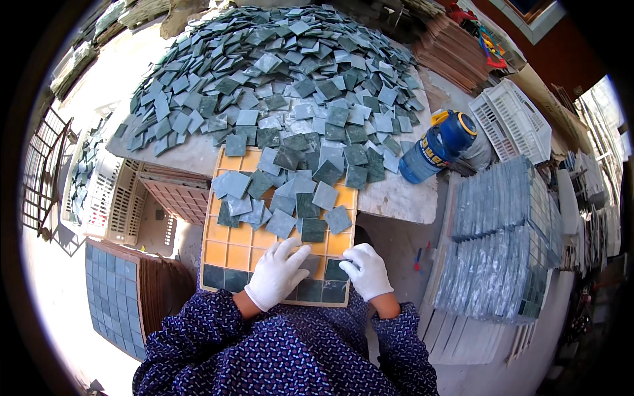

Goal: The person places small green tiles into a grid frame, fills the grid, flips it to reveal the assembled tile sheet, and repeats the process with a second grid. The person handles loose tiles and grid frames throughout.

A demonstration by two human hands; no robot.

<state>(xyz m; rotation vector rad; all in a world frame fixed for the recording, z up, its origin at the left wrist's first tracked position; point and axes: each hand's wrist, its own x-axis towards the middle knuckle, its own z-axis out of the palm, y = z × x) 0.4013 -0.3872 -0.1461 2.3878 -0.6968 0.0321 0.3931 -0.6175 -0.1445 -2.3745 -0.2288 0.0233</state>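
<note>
A wooden grid tray [214, 254] with orange-yellow compartments leans toward me from the table edge. Dark green square stone tiles [334, 291] fill its nearest row. My white-gloved left hand [276, 274] is over the second row, its forefinger and thumb about a greyish tile [310, 264]. At the tray's right edge, my right hand [367, 272], also gloved, has curled fingers pinching the side of a dark tile [335, 269] in that same row. Loose tiles [281, 224] lie scattered over the tray's far half, just ahead of both hands.
A large heap of tiles [264, 63] covers the stone-topped table [403, 201]. On its right stands a blue bottle [437, 146]. Wrapped tile stacks [492, 241] and white crates [512, 119] are at right. A stack of tiled panels [115, 294] and a crate [119, 204] stand at left.
</note>
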